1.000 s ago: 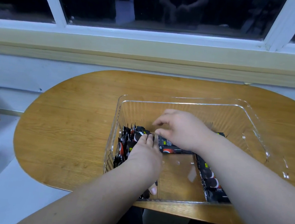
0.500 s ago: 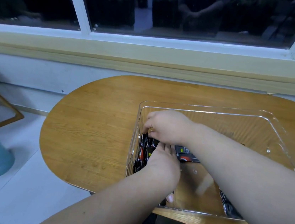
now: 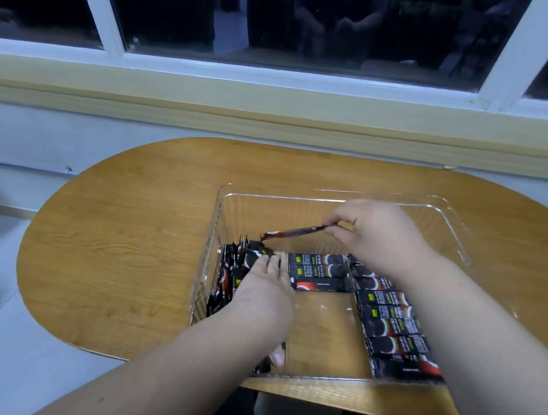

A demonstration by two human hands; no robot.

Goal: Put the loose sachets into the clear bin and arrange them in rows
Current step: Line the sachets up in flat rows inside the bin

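Head: clear bin, wooden table, window

Both bare forearms stretched forward from the near side. The left hand lay palm down, fingers straight and pointing to the far side. The right hand, farther off, pinched the right end of one sachet between thumb and fingertips.

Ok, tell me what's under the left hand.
Black sachets stand on edge under the left hand, along the clear bin's left wall. The hand hides the row's middle.
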